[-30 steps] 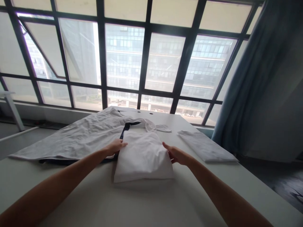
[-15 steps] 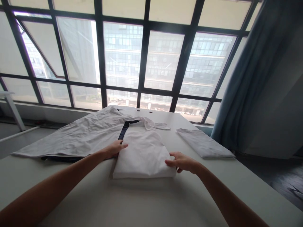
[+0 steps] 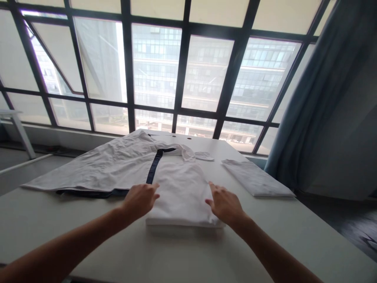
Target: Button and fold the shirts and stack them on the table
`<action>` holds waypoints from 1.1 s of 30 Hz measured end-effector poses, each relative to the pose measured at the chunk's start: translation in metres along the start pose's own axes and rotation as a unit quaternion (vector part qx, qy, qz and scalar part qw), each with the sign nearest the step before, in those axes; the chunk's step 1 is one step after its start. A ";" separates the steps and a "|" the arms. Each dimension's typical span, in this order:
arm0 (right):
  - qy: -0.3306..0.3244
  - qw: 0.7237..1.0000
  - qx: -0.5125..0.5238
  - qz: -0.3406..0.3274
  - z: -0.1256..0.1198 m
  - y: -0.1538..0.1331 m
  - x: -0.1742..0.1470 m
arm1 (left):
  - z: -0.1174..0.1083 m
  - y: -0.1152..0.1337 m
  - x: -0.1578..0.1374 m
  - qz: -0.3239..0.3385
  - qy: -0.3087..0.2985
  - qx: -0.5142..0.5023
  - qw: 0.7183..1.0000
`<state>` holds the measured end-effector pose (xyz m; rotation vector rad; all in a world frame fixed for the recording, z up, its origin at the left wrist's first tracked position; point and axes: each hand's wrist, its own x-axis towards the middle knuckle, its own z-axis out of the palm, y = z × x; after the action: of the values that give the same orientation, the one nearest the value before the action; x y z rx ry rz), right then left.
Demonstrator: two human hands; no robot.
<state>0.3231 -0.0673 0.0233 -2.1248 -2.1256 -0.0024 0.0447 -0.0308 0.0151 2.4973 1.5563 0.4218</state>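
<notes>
Thumb and fingers are held apart on both left hand and right hand; contact pressure can't be told. Right-corner pinch from half a second ago has been released, so fold is probably being left to lie flat. White garment is placed at left fingers' 3 o'clock, right fingers' 9; folded cloth at right hand's 2.

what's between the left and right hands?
A folded white garment, on the table, lies between the left hand and the right hand; the head view shows it.
</notes>
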 end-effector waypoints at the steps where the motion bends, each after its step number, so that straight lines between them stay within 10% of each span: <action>1: 0.036 0.998 0.002 -0.041 0.004 -0.012 -0.001 | 0.005 0.010 0.000 0.073 0.029 0.023 0.997; 6: 0.025 0.983 0.022 -0.181 0.040 -0.040 -0.003 | 0.038 0.027 0.003 0.299 -0.029 0.015 0.954; 21: -0.122 0.985 0.030 -0.119 0.023 -0.013 -0.037 | 0.038 0.016 -0.034 0.269 -0.109 -0.028 0.956; 26: -0.030 0.988 0.026 -0.147 0.011 -0.026 0.005 | 0.035 -0.004 0.026 0.204 -0.007 -0.002 0.979; 33: -0.062 0.994 0.014 -0.094 0.046 -0.016 0.087 | 0.058 -0.049 0.083 0.095 -0.051 0.047 0.993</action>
<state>0.3036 0.0240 -0.0125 -1.9490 -2.3732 0.1431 0.0566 0.0650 -0.0411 2.7043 1.3360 0.2468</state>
